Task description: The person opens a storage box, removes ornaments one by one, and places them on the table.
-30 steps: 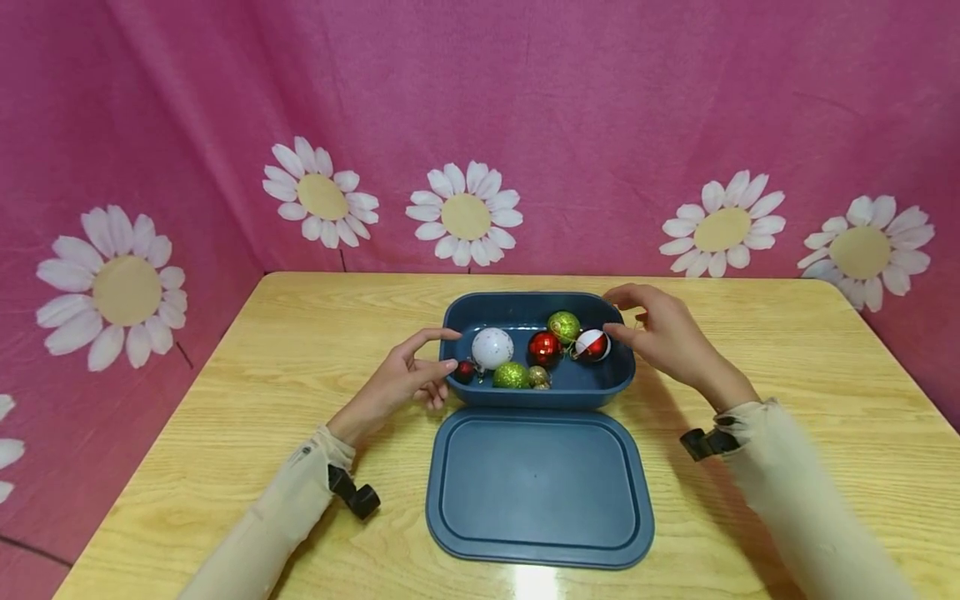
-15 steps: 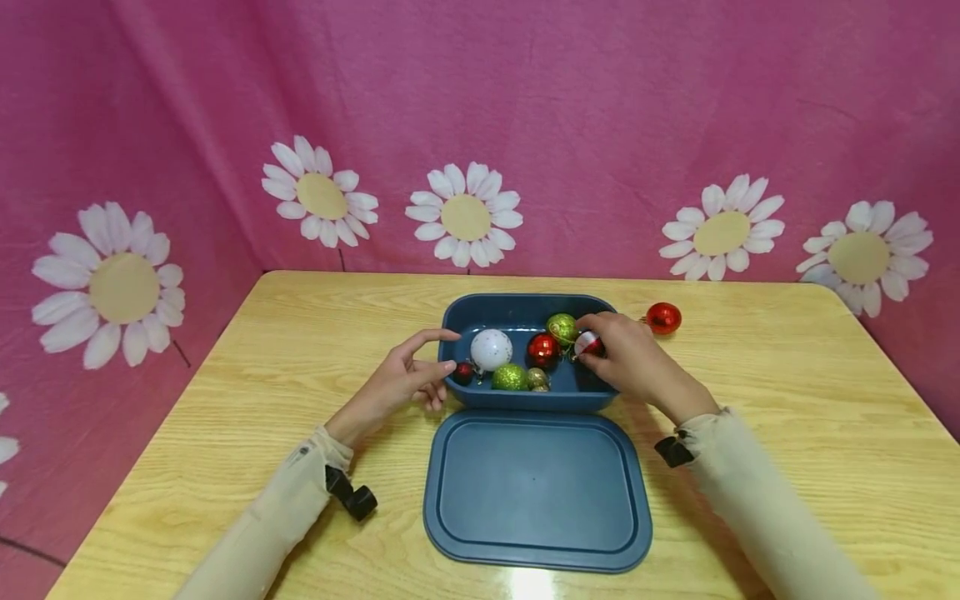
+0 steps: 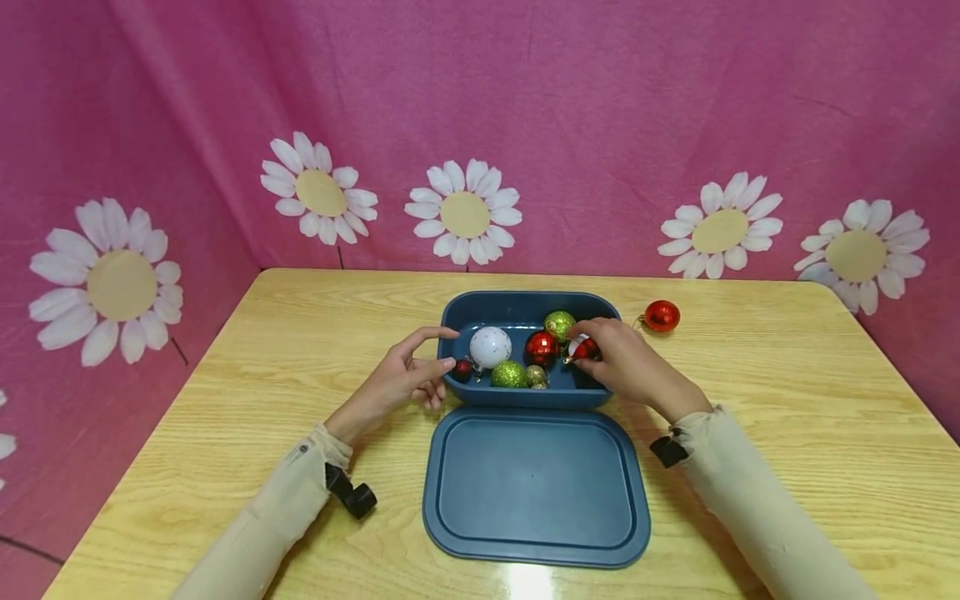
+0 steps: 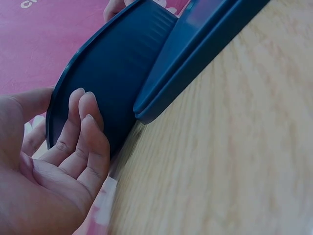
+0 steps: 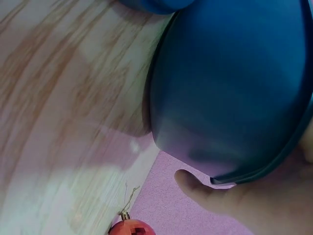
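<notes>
My left hand [image 3: 403, 375] grips the left end of a dark blue plastic box [image 3: 528, 397], thumb and index finger over its rim. The remaining fingers curl against the outer wall in the left wrist view. At the box's right end, my right hand [image 3: 626, 358] reaches inside and pinches a red-and-white Christmas ball [image 3: 584, 349], partly covered by the fingers. Beside it lie a shiny red ball [image 3: 541, 348] and a green ball [image 3: 559, 324]. Farther left are a white ball [image 3: 490, 347], a glittery green ball [image 3: 508, 374], small gold balls [image 3: 536, 377] and a small dark red ball [image 3: 462, 370].
A matching blue lid [image 3: 534, 487] lies flat on the wooden table [image 3: 360, 308], just in front of the box. Another red ball [image 3: 662, 316] rests on the table behind my right hand. A pink curtain [image 3: 585, 108] with daisies hangs behind.
My right hand has moved left from the box's right rim to the red-and-white ball, which has turned in the fingers. The red ball on the table has come into view. My left hand stays put.
</notes>
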The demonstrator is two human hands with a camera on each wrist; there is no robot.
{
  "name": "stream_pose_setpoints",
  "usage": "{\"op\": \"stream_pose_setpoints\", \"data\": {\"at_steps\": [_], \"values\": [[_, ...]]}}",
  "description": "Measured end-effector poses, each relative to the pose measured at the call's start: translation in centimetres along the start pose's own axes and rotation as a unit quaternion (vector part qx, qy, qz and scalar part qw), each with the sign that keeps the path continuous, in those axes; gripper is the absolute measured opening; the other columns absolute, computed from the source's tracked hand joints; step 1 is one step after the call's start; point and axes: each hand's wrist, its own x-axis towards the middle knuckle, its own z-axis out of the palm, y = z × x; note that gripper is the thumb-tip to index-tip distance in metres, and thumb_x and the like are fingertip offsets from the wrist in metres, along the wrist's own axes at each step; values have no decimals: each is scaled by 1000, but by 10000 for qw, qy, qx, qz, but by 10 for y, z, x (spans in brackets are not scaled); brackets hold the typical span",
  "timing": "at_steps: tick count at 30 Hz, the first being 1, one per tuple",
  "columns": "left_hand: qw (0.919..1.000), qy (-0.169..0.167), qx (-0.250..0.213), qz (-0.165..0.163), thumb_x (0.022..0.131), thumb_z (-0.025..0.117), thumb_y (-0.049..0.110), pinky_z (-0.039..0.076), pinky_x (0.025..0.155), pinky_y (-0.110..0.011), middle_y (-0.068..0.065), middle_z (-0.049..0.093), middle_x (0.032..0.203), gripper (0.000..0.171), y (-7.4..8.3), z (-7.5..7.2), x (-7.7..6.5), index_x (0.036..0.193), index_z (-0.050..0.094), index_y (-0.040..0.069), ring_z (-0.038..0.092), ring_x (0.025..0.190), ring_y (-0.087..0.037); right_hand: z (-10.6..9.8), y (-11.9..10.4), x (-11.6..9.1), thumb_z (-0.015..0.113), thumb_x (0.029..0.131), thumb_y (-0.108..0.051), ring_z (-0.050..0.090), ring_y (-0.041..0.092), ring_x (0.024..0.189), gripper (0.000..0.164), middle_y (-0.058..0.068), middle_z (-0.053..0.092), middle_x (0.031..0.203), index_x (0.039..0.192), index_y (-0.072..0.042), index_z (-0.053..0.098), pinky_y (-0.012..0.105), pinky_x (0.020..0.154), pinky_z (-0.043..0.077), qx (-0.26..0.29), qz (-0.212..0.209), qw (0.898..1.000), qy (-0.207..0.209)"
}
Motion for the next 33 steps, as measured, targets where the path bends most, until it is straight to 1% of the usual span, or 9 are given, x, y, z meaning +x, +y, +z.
{"op": "stream_pose_setpoints", "data": {"at_steps": [4,7,13,18,26,28,33], "values": [[10000,33,3,-34,100,63,23,58,60,-30,-14,66,74,49,1,0,0,145,44,18,62,58,-20,-1,0,1,75,86,-2,61,32,102,35,20,68,113,119,6,66,49,91,51,40,-27,10000,-20],[10000,43,0,-43,100,62,23,58,60,-30,-13,66,74,49,2,0,-1,145,44,19,62,59,-20,-2,0,1,76,86,-5,61,30,99,36,20,68,113,119,6,66,48,90,52,18,-66,10000,-45],[10000,-34,-67,63,101,60,20,56,57,-28,-12,65,72,49,2,-1,-1,147,42,14,62,57,-18,-10,-2,1,76,88,-8,61,25,88,34,16,70,107,118,4,67,43,81,52,-4,-104,9999,-49],[9998,-92,-157,107,101,60,20,53,55,-26,-12,65,71,49,2,-2,-1,147,41,16,62,57,-18,-19,-3,0,74,90,-10,58,21,81,32,15,69,104,118,4,67,38,72,50,124,-68,9999,-42],[9999,-55,-99,44,101,61,23,56,58,-29,-11,65,70,51,-1,-1,1,147,41,17,60,58,-19,-24,-1,-4,75,89,-11,58,18,75,35,14,70,104,119,4,66,33,68,52,215,55,9997,60],[9999,-46,-86,28,101,61,23,56,57,-29,-11,64,70,51,-2,-1,1,147,41,17,60,57,-19,-26,-1,-5,76,89,-11,58,18,75,34,14,70,103,119,4,67,34,68,52,226,31,9997,121],[10000,-36,-76,9,101,62,24,56,57,-29,-11,64,70,51,-1,0,1,147,41,17,60,57,-19,-34,-3,-8,75,90,-12,62,22,83,36,18,70,108,119,6,66,41,75,53,155,-43,9994,303]]}}
